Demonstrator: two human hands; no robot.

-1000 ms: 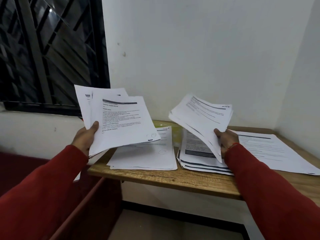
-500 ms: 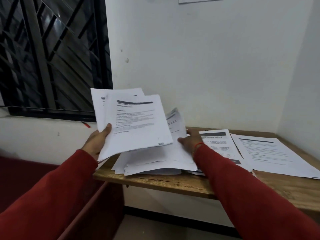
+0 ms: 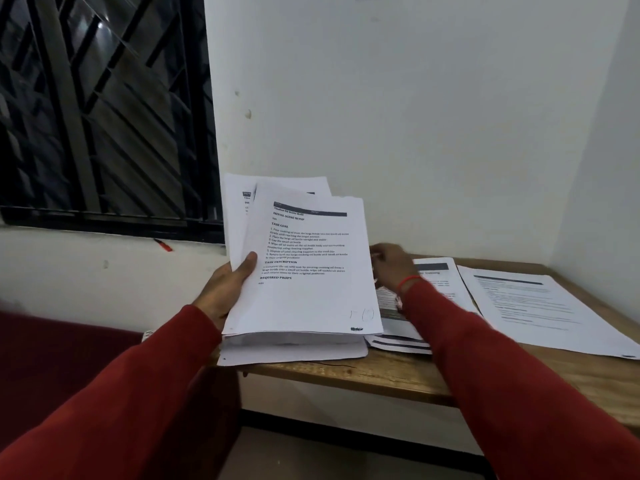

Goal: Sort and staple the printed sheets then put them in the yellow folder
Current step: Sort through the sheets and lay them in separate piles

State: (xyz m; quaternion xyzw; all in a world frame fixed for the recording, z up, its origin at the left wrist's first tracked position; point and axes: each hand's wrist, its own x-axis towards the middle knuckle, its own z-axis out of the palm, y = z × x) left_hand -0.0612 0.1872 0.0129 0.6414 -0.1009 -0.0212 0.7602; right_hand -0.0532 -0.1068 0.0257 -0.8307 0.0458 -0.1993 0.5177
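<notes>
Your left hand grips a thick sheaf of printed sheets, thumb flat on the smooth white top page, its bottom edge fanned above another pile on the grainy wooden table. Your right hand is blurred behind the sheaf's right edge; you cannot tell whether its fingers hold anything. More pages lie flat to the right, partly hidden under your red sleeve. No yellow folder can be made out.
</notes>
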